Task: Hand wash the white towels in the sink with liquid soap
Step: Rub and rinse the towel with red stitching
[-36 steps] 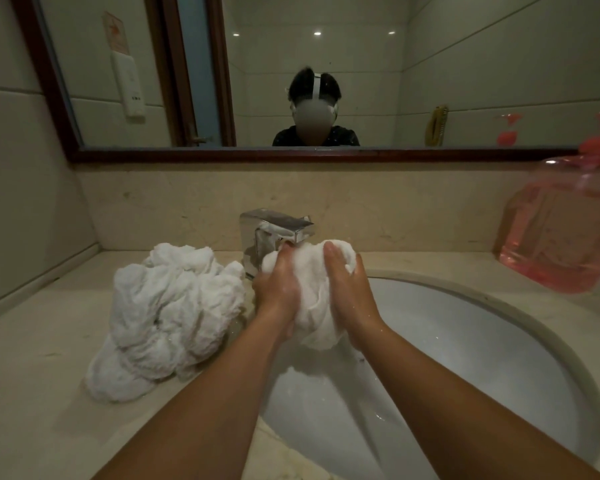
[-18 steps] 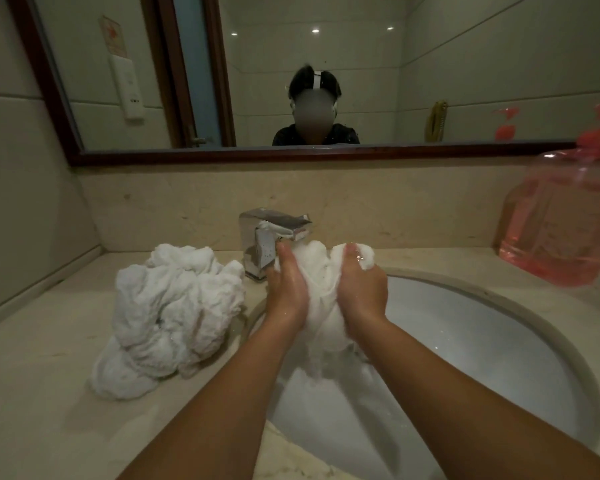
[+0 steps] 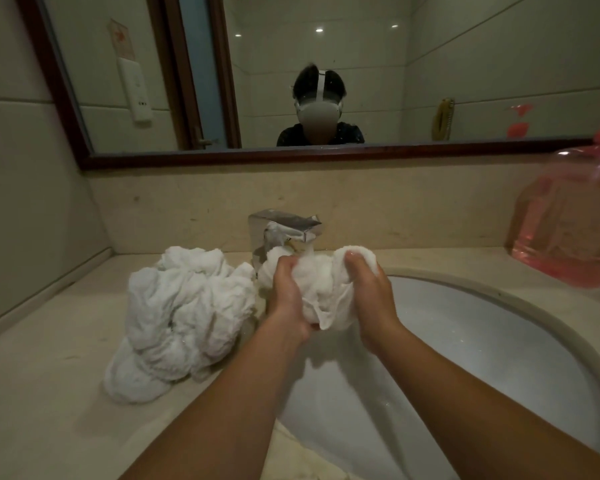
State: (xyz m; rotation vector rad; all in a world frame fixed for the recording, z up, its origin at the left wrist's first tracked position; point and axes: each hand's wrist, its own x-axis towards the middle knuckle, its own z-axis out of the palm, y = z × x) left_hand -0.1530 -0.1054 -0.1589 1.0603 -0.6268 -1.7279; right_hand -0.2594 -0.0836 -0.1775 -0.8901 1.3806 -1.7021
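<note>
Scrubbing one bunched white towel (image 3: 321,292) beneath the faucet (image 3: 284,226), gripped in the curled left hand (image 3: 288,296) and right hand (image 3: 371,299). Next, likely rubbing fist against fist, kept over the sink (image 3: 499,341).

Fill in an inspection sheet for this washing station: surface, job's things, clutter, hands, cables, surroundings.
Surface: beige stone counter with a white oval sink set in it.
Job's things: one white towel bunched over the sink, just below the faucet; a towel heap on the counter left of the sink; a pink soap bottle at the right, blurred.
Clutter: nothing seen.
Hands: left hand and right hand grip the white towel from either side.
Cables: nothing seen.
Surroundings: wood-framed mirror above a stone backsplash; tiled walls.
</note>
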